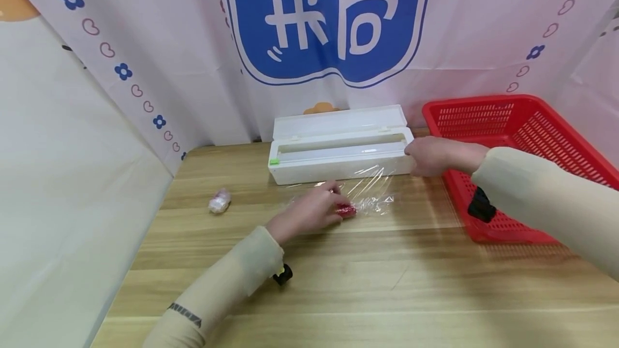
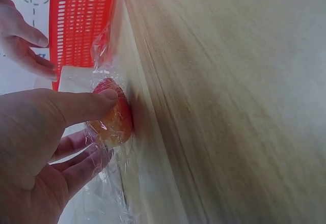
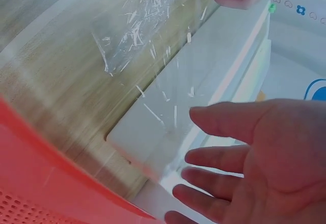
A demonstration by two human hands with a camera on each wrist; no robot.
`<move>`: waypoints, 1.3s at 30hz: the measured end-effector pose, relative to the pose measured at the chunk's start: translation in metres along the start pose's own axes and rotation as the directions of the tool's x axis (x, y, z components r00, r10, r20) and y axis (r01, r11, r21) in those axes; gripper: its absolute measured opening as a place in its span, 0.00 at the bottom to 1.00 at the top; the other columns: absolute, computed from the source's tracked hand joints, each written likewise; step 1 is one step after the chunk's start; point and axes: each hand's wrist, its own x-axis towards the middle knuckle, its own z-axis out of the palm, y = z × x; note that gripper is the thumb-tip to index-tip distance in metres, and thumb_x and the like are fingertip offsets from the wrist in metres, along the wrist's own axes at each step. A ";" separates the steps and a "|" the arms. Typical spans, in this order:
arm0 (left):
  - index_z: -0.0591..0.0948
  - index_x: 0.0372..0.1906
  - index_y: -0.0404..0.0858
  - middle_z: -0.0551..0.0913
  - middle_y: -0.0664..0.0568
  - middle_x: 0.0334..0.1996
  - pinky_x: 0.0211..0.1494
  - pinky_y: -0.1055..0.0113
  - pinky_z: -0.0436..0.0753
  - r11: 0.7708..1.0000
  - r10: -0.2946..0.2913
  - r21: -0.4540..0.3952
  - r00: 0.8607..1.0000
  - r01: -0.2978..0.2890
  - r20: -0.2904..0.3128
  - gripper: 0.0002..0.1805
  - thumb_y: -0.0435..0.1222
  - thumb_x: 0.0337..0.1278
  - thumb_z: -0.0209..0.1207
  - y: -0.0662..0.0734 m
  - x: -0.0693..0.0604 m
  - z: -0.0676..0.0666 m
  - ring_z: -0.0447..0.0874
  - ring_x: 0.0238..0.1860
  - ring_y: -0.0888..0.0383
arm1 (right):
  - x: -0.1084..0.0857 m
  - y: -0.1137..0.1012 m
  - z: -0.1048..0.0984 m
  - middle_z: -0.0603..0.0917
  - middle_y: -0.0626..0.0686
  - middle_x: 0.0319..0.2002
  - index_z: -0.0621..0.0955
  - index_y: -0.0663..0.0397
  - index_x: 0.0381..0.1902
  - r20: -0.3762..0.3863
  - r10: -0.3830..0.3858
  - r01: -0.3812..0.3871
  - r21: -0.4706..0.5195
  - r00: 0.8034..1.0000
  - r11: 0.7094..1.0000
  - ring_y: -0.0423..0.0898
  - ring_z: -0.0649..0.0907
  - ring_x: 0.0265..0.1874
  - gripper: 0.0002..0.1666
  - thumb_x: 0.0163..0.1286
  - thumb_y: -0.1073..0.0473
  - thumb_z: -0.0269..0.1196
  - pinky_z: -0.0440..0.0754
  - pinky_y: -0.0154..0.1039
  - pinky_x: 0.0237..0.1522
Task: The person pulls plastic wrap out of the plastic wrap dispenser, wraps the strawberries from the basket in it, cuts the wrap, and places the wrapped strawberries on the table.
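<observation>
My left hand point(image 1: 314, 209) pinches a small red and orange, fruit-like piece point(image 2: 113, 114) between thumb and fingers, low over the wooden table. Clear cling film point(image 3: 147, 28) clings around the piece and stretches up to the front of a long white cling film dispenser box point(image 1: 338, 171). That box stands at the back with its lid point(image 1: 340, 121) raised. At its right end is my right hand point(image 1: 430, 156), fingers extended and spread in the right wrist view, holding nothing. Whether it touches the box is unclear.
A small pinkish bundle in crinkled film point(image 1: 220, 201) lies on the table's left side. A red perforated basket point(image 1: 459, 214) stands at the right, under my right forearm. White printed cloth point(image 1: 193, 79) hangs behind the box.
</observation>
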 end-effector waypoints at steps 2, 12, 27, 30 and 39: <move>0.86 0.53 0.49 0.79 0.53 0.45 0.47 0.66 0.81 1.000 0.010 0.007 1.000 -0.010 -0.004 0.17 0.40 0.57 0.68 0.000 -0.001 0.000 0.76 0.41 0.60 | -0.003 -0.003 -0.001 0.84 0.62 0.40 0.80 0.65 0.41 -0.038 0.005 -0.005 0.014 0.999 1.000 0.54 0.81 0.37 0.14 0.57 0.63 0.65 0.82 0.54 0.50; 0.84 0.55 0.46 0.82 0.55 0.44 0.47 0.69 0.81 0.998 0.062 -0.030 0.997 -0.063 -0.038 0.20 0.39 0.55 0.70 -0.001 -0.009 0.000 0.77 0.41 0.62 | -0.041 -0.065 0.012 0.83 0.61 0.55 0.78 0.62 0.58 -0.276 -0.012 0.044 0.109 0.961 0.993 0.59 0.82 0.56 0.27 0.63 0.57 0.69 0.81 0.57 0.57; 0.84 0.51 0.43 0.87 0.55 0.47 0.56 0.66 0.83 0.993 0.003 -0.118 0.998 -0.011 -0.066 0.18 0.39 0.55 0.70 -0.003 -0.017 0.004 0.85 0.49 0.60 | -0.027 -0.107 0.103 0.88 0.51 0.47 0.84 0.53 0.49 -0.512 -0.006 0.230 0.376 0.859 0.898 0.49 0.86 0.47 0.16 0.63 0.59 0.70 0.85 0.48 0.49; 0.84 0.47 0.44 0.87 0.57 0.43 0.53 0.68 0.84 0.988 -0.019 -0.154 0.998 0.009 -0.062 0.14 0.39 0.55 0.70 -0.002 -0.018 0.004 0.85 0.45 0.62 | -0.019 -0.105 0.112 0.87 0.50 0.49 0.84 0.53 0.49 -0.501 0.000 0.235 0.406 0.865 0.883 0.49 0.85 0.51 0.18 0.61 0.60 0.71 0.84 0.49 0.53; 0.82 0.41 0.44 0.86 0.57 0.38 0.50 0.69 0.84 0.984 -0.044 -0.175 0.996 0.029 -0.083 0.11 0.40 0.54 0.70 -0.001 -0.020 0.005 0.84 0.42 0.62 | 0.002 -0.102 0.128 0.88 0.49 0.48 0.84 0.52 0.48 -0.492 -0.020 0.257 0.418 0.870 0.871 0.48 0.85 0.51 0.21 0.55 0.61 0.74 0.82 0.49 0.57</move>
